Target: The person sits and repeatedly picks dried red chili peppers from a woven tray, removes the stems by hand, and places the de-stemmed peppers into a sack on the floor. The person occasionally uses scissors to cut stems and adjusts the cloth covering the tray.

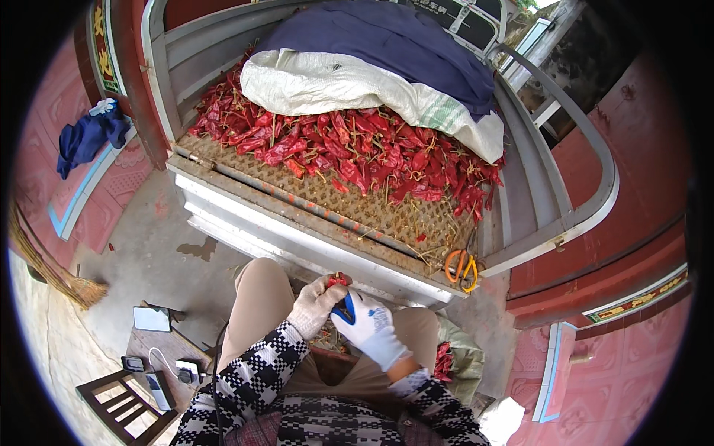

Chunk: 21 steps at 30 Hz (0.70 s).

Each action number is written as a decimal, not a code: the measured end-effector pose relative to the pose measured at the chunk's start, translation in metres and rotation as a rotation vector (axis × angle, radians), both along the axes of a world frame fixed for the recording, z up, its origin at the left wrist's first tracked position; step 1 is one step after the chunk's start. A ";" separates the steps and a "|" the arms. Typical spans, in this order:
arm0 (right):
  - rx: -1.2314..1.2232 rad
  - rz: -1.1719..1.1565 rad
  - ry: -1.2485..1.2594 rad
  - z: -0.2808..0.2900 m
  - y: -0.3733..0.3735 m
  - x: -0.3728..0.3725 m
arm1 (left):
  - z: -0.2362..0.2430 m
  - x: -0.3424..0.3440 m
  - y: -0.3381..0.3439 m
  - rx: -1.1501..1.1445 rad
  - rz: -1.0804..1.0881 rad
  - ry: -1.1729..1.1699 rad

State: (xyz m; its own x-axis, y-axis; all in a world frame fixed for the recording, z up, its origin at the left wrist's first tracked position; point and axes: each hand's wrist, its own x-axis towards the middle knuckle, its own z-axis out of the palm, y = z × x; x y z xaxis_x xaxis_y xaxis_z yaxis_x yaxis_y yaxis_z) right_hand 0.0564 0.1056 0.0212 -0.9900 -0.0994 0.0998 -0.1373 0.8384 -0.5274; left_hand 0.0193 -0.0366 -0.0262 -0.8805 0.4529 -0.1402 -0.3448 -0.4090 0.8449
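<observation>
My left hand (316, 303), in a pale knit glove, is closed around a red chili pepper (338, 279), held above my lap. Right beside it is my right hand (368, 327), in a white glove with a blue palm; its fingers are bent inward, and whatever they hold is hidden. In front of me, a heap of dried red chili peppers (327, 145) covers much of a truck bed (297, 182). Scissors (461, 269) with orange and yellow handles rest at the bed's near right corner.
A white woven sack (327, 82) and a dark blue cloth (379, 37) cover the heap's far part. Metal rails (595, 156) flank the bed. To my right stands a pale green sack (462, 349) with red peppers. At left are a wooden stool (123, 405), a phone (152, 319) and a broom (82, 290).
</observation>
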 end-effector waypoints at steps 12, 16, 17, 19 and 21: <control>0.329 0.104 -0.061 0.053 0.016 -0.016 | 0.017 0.001 0.001 -0.698 0.165 0.654; 0.395 0.183 -0.007 0.044 0.016 -0.019 | 0.022 -0.001 -0.007 -0.812 0.158 0.846; 0.400 0.201 0.009 0.042 0.016 -0.019 | 0.023 -0.001 -0.007 -0.827 0.150 0.863; 0.444 0.233 0.027 0.042 0.018 -0.022 | 0.025 0.000 -0.007 -0.856 0.130 0.900; 0.503 0.266 0.054 0.045 0.016 -0.025 | 0.020 0.000 -0.006 -0.909 0.128 0.921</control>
State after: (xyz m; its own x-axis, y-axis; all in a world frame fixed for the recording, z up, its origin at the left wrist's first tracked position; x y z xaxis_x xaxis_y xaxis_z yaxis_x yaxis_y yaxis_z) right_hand 0.0312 0.1213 0.0665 -0.9191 -0.3932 0.0253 -0.3940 0.9172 -0.0593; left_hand 0.0194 -0.0423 -0.0059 -0.8464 0.4218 0.3251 0.5057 0.4452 0.7390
